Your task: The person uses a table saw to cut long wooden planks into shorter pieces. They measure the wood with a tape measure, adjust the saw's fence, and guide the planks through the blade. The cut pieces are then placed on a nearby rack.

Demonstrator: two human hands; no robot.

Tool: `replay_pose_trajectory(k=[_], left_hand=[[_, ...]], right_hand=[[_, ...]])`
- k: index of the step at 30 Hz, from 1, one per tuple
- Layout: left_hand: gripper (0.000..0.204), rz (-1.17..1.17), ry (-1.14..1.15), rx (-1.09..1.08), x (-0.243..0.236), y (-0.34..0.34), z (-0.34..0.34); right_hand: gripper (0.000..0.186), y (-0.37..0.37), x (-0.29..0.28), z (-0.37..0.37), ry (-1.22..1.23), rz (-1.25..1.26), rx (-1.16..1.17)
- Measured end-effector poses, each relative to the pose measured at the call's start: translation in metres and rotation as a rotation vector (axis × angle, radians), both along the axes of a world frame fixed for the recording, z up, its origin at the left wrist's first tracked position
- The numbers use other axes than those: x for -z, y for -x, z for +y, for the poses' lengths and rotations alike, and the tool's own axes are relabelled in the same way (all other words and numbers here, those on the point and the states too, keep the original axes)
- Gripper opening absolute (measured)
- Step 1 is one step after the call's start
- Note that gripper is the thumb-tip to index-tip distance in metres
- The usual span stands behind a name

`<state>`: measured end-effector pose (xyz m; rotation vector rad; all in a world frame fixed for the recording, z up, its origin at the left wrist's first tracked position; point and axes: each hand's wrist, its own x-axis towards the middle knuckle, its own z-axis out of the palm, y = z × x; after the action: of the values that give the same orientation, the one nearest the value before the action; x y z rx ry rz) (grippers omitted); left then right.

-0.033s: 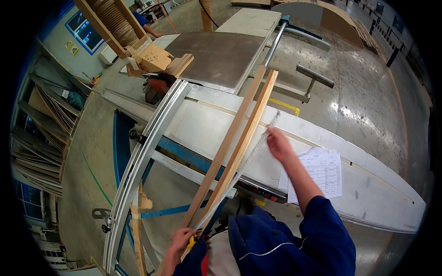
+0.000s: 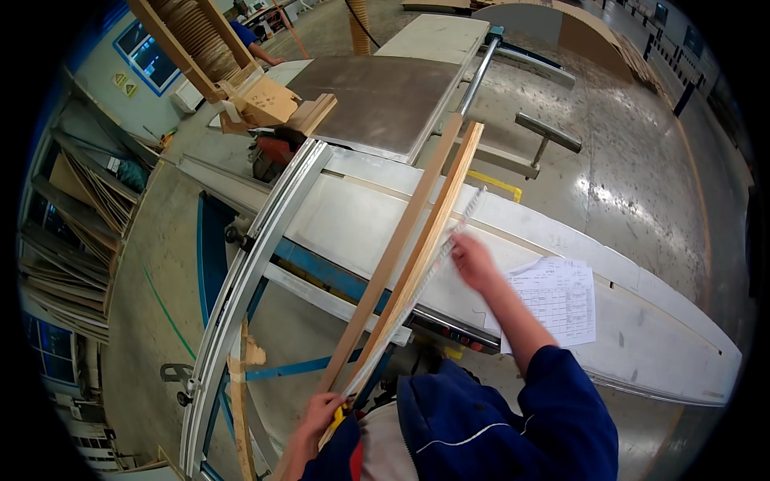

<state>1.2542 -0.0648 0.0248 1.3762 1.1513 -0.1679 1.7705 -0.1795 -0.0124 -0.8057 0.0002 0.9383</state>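
Two long wooden strips (image 2: 409, 240) run slantwise from the lower left up toward the grey metal plate (image 2: 377, 96), lying across the pale desk (image 2: 642, 321). At far left, stacked boards (image 2: 72, 232) lean along the wall, and a curved aluminium rail (image 2: 249, 264) sweeps beside the desk's near edge. The left hand (image 2: 317, 417) is curled closed around the near ends of the strips, low in the view. A thin pale rule (image 2: 425, 272) lies along the strips' right side. The right hand (image 2: 473, 260) rests on that rule and the strips, fingers blurred, so its grip cannot be told. Just right of it a printed sheet (image 2: 561, 301) lies flat on the desk.
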Motion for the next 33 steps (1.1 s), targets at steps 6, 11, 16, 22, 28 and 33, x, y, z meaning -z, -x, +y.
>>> replay_pose_trajectory(k=[6, 11, 16, 22, 28, 33], left_hand=[[0.034, -0.164, 0.057, -0.082, 0.013, -0.125, -0.010], [0.034, -0.174, 0.037, -0.096, 0.023, -0.141, -0.010], [0.032, -0.115, -0.023, -0.073, 0.031, -0.080, -0.025], [0.030, -0.025, -0.091, -0.102, 0.036, -0.072, -0.025], [0.030, -0.067, -0.126, -0.092, 0.034, -0.072, -0.027], [0.030, -0.058, -0.171, -0.082, 0.039, -0.069, -0.022]], right_hand=[[0.027, 0.176, 0.020, 0.030, 0.203, 0.031, -0.299], [0.030, 0.105, 0.044, 0.050, 0.311, -0.161, -0.103], [0.025, 0.020, 0.049, 0.072, 0.328, -0.117, 0.089], [0.025, 0.008, 0.051, 0.078, 0.482, -0.136, 0.106], [0.030, 0.006, 0.040, 0.071, 0.593, -0.303, 0.019], [0.035, 0.005, 0.046, 0.074, 0.684, -0.428, 0.028]])
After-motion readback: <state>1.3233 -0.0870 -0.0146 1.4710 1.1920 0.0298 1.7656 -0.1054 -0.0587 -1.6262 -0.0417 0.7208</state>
